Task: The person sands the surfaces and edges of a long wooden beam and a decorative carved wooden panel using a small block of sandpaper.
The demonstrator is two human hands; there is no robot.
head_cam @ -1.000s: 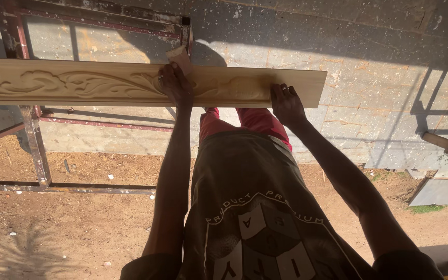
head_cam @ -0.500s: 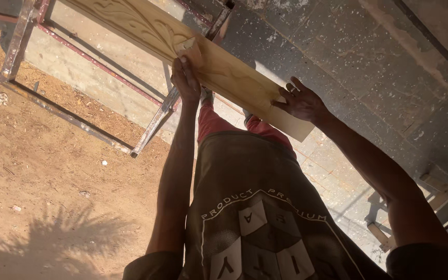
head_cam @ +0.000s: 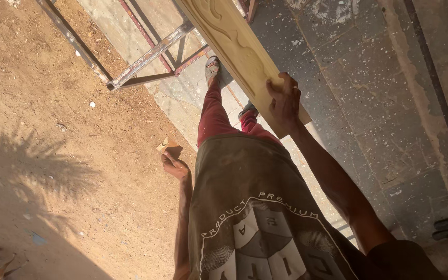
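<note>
Left hand (head_cam: 175, 167) has come off the carved wooden board (head_cam: 237, 49) since half a second ago and now hangs low at the person's left side, out over the dirt ground (head_cam: 53, 155). It pinches a small folded piece of sandpaper (head_cam: 166, 145) between fingertips and thumb, arm straight down along the torso.

Right hand (head_cam: 284, 100) has shifted too: it was lying flat on the board face, now it's wrapped over the board's near end, fingers curled over the far edge, thumb side toward the body. Firm closed grip on the board, arm stretched forward and nearly straight.

Board runs diagonally from the right hand up toward the top edge of view, carved side up. Its far part lies over the rusty metal frame stand (head_cam: 146, 57), which sits left of the board, on the border between the dirt and the stone-paved floor (head_cam: 379, 103). Paving lies right of the board and under it.

Below the board, just left of the right hand: the person's red trouser legs (head_cam: 214, 116) and a sandalled foot (head_cam: 212, 67). Nothing blocks either hand.
</note>
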